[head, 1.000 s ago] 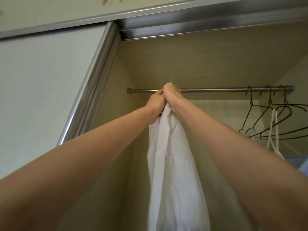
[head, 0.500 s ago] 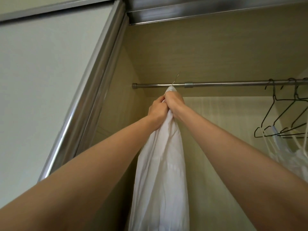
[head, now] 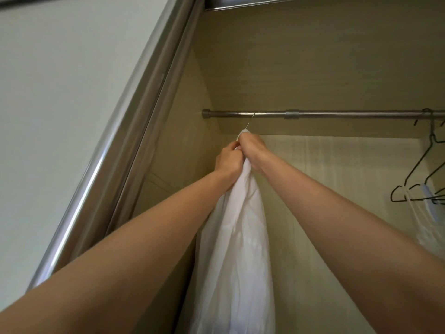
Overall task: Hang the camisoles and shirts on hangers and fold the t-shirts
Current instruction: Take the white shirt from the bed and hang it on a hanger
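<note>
- head view: you have both arms raised into the wardrobe. your left hand (head: 227, 160) and your right hand (head: 250, 147) sit together, touching, at the very top of a white shirt (head: 240, 237), fingers curled tight round the bunched cloth at its neck.
- head view: a thin wire hook (head: 250, 120) comes up out of the cloth just above your right hand and reaches the metal closet rail (head: 337, 114) near its left end — whether it is fully over the rail or only touching it, i cannot tell from here. the hanger body is hidden inside the shirt.
- head view: the shirt hangs straight down from your grip, gathered narrow, between your forearms; its lower part runs out of the bottom of the view.
- head view: at the far right of the rail, well apart from your hands, dark wire hangers (head: 423, 179) already hang, and at least one carries a pale strapped garment (head: 426, 227), likely a camisole. so some of the hanging looks done.
- judgement on progress: this shirt is on its hanger and at the rail — the step in hand is seating the hook and letting go. i would not count it finished while both hands grip the neck.
- what is left: nothing here shows the t-shirts or any folding surface, so how much of the folding remains i cannot say. the bare hangers at the right suggest more garments may be due to go up.
</note>
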A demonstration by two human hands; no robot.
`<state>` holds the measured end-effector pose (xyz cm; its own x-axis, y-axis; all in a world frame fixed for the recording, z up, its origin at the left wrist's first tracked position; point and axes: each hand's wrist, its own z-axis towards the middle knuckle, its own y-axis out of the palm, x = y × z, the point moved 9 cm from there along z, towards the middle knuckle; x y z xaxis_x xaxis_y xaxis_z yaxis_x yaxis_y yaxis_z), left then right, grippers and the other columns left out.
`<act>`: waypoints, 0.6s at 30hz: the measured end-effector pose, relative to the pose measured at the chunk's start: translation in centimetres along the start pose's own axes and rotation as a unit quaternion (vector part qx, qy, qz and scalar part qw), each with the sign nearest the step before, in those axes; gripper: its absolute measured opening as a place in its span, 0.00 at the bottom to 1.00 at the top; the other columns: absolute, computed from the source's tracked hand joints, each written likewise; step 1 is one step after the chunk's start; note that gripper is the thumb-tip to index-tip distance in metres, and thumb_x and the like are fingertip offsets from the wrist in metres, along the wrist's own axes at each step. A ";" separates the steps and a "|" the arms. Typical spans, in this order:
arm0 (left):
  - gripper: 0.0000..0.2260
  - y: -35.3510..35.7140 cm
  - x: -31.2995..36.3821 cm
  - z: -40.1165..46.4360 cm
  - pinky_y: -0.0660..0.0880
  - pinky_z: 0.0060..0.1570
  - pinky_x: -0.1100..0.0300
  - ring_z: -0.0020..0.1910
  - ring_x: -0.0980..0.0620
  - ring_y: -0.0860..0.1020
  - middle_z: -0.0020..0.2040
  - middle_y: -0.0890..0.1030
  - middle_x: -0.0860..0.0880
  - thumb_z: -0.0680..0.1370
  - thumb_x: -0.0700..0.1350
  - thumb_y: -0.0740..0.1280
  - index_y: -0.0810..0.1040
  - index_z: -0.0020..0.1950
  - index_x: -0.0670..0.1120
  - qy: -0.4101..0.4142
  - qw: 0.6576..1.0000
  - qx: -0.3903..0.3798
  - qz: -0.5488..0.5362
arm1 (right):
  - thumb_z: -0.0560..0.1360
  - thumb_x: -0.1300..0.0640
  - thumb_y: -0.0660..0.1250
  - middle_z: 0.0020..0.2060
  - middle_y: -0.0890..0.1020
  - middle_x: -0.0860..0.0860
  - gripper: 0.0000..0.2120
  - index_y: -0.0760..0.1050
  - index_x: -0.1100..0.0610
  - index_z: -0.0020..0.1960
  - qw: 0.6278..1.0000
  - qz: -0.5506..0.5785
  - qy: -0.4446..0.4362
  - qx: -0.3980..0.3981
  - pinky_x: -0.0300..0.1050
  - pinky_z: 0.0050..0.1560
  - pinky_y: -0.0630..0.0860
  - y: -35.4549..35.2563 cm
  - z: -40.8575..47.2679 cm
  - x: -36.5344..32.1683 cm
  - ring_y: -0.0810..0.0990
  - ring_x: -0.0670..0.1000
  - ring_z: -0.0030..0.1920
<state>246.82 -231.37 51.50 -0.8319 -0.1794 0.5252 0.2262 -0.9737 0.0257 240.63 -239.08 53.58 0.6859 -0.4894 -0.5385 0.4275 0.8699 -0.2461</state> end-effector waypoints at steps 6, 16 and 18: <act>0.10 -1.2 0.0 -0.9 0.74 0.48 0.59 0.51 0.47 0.80 0.41 0.77 0.52 0.80 0.44 0.55 0.76 0.46 0.51 0.030 0.999 0.028 -0.017 | 0.72 0.59 0.57 0.35 0.76 0.52 0.08 0.70 0.56 0.35 0.999 -0.012 -0.035 -0.003 0.46 0.36 0.66 1.1 -0.2 -0.2 0.74 0.54 0.38; 0.13 -1.5 -0.9 -0.6 0.65 0.39 0.65 0.34 0.53 0.70 0.32 0.70 0.49 0.75 0.34 0.52 0.68 0.33 0.46 -0.085 0.990 0.042 0.101 | 0.74 0.55 0.58 0.41 0.80 0.54 0.09 0.74 0.56 0.41 0.995 0.085 -0.016 -0.043 0.44 0.41 0.71 3.9 -0.4 0.0 0.77 0.54 0.42; 0.13 -2.1 1.1 -3.5 0.63 0.42 0.64 0.34 0.51 0.73 0.33 0.72 0.48 0.73 0.31 0.53 0.70 0.34 0.44 -0.048 0.960 0.041 0.273 | 0.75 0.53 0.59 0.40 0.80 0.53 0.10 0.74 0.55 0.40 0.994 0.092 -0.013 -0.055 0.43 0.39 0.71 4.5 -0.4 -0.2 0.78 0.54 0.41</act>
<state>243.67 -230.05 49.08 -0.5275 -0.6426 0.5557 0.6580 -0.7228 -0.2111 242.18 -235.07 52.23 0.7615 -0.3221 -0.5624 0.2284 0.9455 -0.2322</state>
